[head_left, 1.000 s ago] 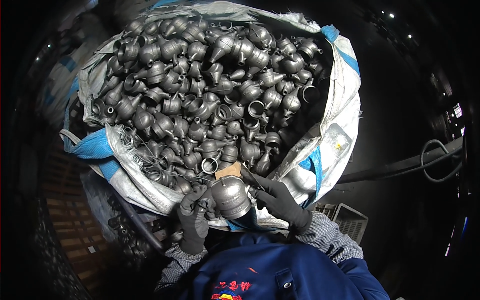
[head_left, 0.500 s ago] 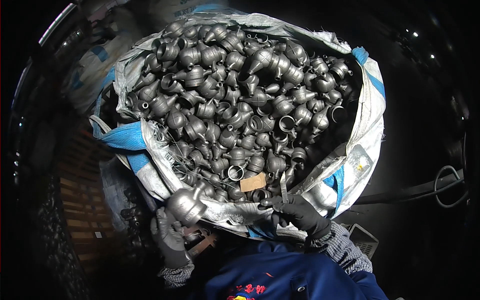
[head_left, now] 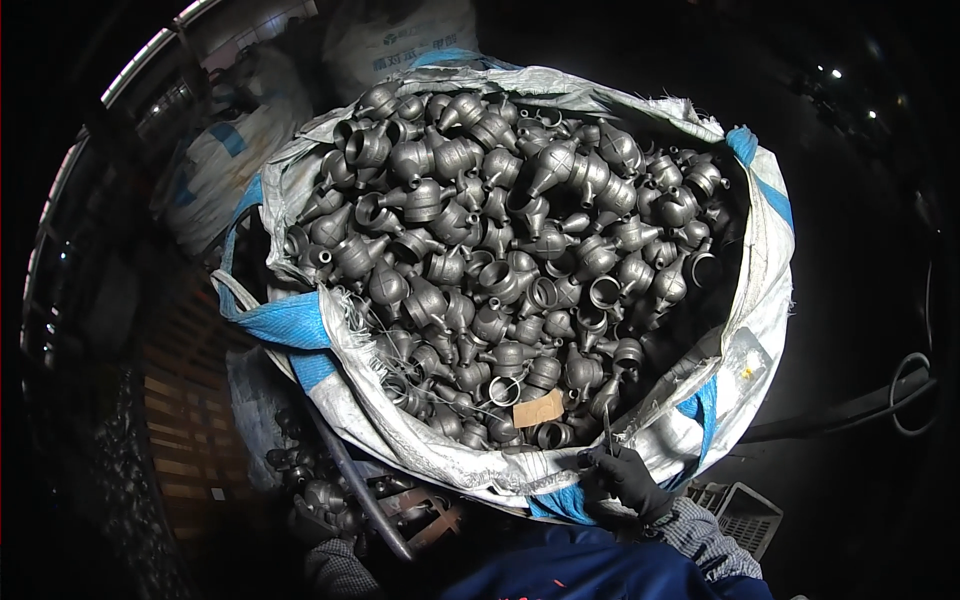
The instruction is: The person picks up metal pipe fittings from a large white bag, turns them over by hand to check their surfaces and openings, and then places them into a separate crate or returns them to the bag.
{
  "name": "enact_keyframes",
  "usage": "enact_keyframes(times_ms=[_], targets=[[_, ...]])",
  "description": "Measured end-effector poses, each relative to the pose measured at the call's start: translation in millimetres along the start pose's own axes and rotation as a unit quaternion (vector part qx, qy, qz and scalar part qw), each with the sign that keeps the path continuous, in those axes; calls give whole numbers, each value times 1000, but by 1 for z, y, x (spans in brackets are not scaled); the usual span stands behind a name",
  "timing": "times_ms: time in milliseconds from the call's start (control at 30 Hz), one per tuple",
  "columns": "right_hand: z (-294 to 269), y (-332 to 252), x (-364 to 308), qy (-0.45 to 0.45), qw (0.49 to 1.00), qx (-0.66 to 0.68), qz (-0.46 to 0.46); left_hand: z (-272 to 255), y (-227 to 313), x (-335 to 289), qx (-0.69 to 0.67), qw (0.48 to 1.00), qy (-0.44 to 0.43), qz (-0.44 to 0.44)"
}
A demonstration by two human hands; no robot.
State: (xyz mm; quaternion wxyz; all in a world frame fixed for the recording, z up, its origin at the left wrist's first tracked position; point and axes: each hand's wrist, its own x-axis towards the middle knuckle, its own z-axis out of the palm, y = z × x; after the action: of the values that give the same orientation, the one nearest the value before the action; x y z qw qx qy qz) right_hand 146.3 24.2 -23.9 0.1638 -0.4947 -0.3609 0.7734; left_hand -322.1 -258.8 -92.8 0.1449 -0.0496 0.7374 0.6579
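Over the near rim of a big white woven bag [head_left: 440,470], my right hand [head_left: 632,482] in a dark glove is closed on a thin flat metal blade [head_left: 607,428] that points up. Grey metal castings [head_left: 500,280], rounded with short necks and open ring ends, heap inside the bag. Down at the lower left, my left hand [head_left: 315,527] is in shadow beside more castings [head_left: 325,495] outside the bag. Its fingers are too dark to make out, so whether it holds one cannot be told. A brown cardboard piece [head_left: 538,409] lies on the heap near the blade.
Blue straps [head_left: 285,322] loop off the bag's rim. A dark bar [head_left: 365,490] slants between my left hand and the bag. Wooden slats [head_left: 175,430] stand at left, a grey plastic crate [head_left: 750,518] at lower right, and other white bags [head_left: 235,165] at far left.
My left hand, which held up a casting by the bag's near left rim, has dropped lower into shadow. The view has shifted, so the bag sits lower and further right. My right hand still grips the blade.
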Motion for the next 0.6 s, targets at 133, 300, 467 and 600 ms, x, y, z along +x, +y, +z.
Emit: enact_keyframes(times_ms=[133, 300, 467, 600], targets=[[-9, 20, 13, 5, 998, 61, -13, 77, 27, 22, -46, 990, -18, 134], [23, -20, 1, 33, 992, 105, 63, 267, 104, -75, -24, 930, -299, 212], [10, -4, 7, 18, 991, 126, 49, 373, 16, 6, 43, 931, -346, 107], [8, -18, -6, 60, 991, 91, 80, 411, -3, 35, 143, 949, -266, 91]])
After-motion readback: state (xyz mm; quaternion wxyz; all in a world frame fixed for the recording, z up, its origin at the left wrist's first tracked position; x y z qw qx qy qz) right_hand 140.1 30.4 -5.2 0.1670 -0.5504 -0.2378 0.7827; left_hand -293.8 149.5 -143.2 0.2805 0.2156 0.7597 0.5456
